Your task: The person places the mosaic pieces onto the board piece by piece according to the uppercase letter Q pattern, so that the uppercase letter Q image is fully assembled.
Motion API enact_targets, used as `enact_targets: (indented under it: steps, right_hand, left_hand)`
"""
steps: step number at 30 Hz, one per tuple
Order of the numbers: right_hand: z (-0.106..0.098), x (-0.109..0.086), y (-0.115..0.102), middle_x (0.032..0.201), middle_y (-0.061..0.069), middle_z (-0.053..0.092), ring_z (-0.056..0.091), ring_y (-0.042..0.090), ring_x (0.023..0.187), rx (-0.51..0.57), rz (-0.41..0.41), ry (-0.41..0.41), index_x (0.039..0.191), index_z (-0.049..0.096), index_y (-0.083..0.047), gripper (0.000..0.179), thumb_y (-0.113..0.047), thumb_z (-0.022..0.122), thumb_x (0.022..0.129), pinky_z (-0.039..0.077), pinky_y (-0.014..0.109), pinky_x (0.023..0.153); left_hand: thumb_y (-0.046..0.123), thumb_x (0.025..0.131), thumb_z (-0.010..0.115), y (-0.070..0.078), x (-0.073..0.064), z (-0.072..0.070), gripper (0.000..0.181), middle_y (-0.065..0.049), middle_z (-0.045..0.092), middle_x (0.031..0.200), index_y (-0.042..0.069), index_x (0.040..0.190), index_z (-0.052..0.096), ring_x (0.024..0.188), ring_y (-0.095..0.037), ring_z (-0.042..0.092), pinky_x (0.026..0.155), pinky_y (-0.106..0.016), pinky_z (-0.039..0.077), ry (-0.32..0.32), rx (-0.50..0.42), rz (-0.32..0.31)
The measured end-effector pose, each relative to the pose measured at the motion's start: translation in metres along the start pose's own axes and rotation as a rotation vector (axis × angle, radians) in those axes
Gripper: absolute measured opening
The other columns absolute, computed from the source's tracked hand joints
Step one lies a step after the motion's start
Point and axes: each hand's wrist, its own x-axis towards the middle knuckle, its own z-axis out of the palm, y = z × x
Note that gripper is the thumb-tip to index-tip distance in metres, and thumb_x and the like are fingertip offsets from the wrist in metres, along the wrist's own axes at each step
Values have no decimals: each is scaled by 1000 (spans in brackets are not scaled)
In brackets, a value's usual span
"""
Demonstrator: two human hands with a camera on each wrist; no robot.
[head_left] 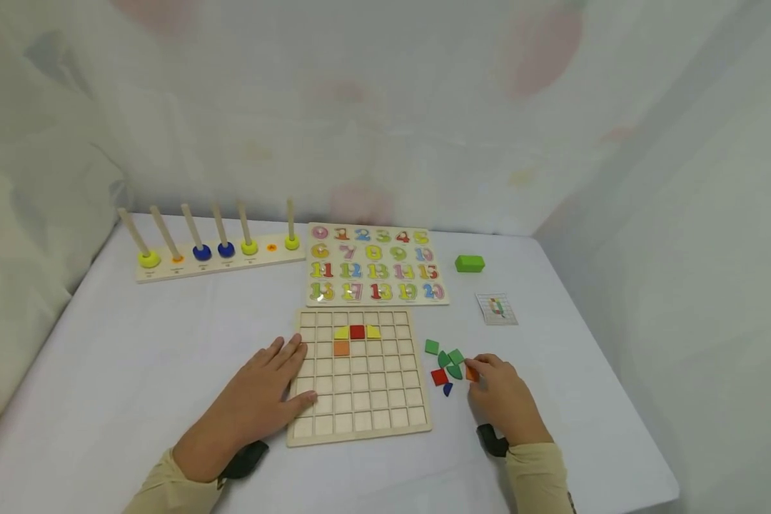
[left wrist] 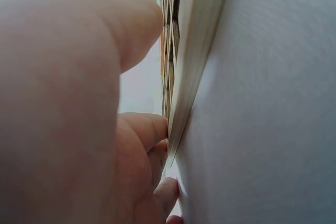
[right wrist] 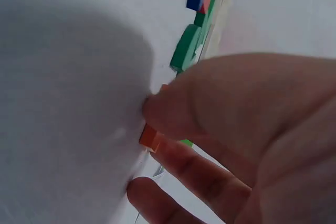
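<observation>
My left hand (head_left: 263, 389) lies with straight fingers along the left edge of a wooden grid board (head_left: 360, 438), thumb and fingertips touching it. In the board's upper cells sit a red square tile (head_left: 357, 332) between two yellow tiles (head_left: 373, 332), and an orange square tile (head_left: 341, 348) beneath the left one. To the right of the board, my right hand (head_left: 504, 400) pinches another orange tile (right wrist: 150, 137) at the tabletop between thumb and fingers. Beside it lie several green tiles (head_left: 455, 356), a red square (head_left: 440, 377) and a small blue piece (head_left: 447, 389).
Behind the grid board lies a number puzzle board (head_left: 378, 303). A peg stand with rings (head_left: 231, 268) stands at the back left. On the right are a green block (head_left: 470, 264) and a small pattern card (head_left: 496, 309). White cloth hangs behind the table.
</observation>
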Motion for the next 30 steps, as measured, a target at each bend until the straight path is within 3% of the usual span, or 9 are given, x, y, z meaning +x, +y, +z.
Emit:
enact_targets:
  steps: [4, 10, 15, 18, 22, 25, 30]
  right_hand:
    - [2, -1, -2, 131, 15, 69, 68, 37, 111, -50, -27, 59, 129, 78, -5, 34, -11, 78, 95, 62, 52, 87]
    - [-2, -4, -5, 119, 12, 76, 71, 35, 105, -76, 29, 129, 129, 77, -5, 34, -19, 75, 98, 63, 45, 73]
    - [-7, -4, -25, 109, 8, 78, 65, 25, 83, 8, 10, 220, 128, 78, -7, 33, -21, 76, 97, 52, 31, 51]
    - [-7, 1, -45, 107, 4, 79, 62, 20, 78, 28, -84, 252, 120, 81, -9, 28, -22, 81, 96, 49, 29, 51]
    - [-4, 14, -79, 101, -2, 80, 63, 16, 78, 6, -289, 260, 104, 84, -15, 15, -24, 87, 93, 51, 28, 56]
    - [0, 25, -106, 96, -6, 80, 62, 15, 76, -15, -414, 217, 96, 84, -19, 8, -25, 88, 92, 49, 26, 56]
    - [13, 45, -143, 96, -10, 79, 65, 13, 81, -89, -525, 112, 95, 85, -21, 9, -30, 85, 95, 53, 25, 64]
  left_hand:
    - [57, 104, 64, -1, 0, 0, 88, -20, 31, 171, -3, 163, 38, 156, -48, 27, 123, -63, 26, 6, 1, -4]
    - [57, 104, 63, -2, 0, 1, 88, -21, 32, 170, -4, 162, 39, 155, -49, 28, 123, -64, 27, 4, -9, 4]
    - [56, 104, 63, -2, 0, 1, 88, -20, 30, 171, -3, 163, 38, 156, -48, 25, 124, -64, 26, -7, -10, -7]
    - [55, 104, 64, -2, 0, 0, 88, -20, 31, 171, -4, 163, 38, 156, -49, 26, 124, -63, 26, -2, -6, -9]
    - [55, 103, 65, -2, 0, 0, 88, -20, 30, 171, -3, 163, 38, 156, -48, 25, 124, -63, 25, -3, -2, -15]
    - [55, 103, 65, -3, 0, 0, 88, -19, 30, 172, -3, 164, 37, 157, -47, 25, 124, -62, 25, -10, 1, -19]
    - [55, 103, 65, 0, 1, 0, 88, -19, 30, 171, -3, 163, 38, 156, -48, 25, 124, -63, 26, -16, 0, -17]
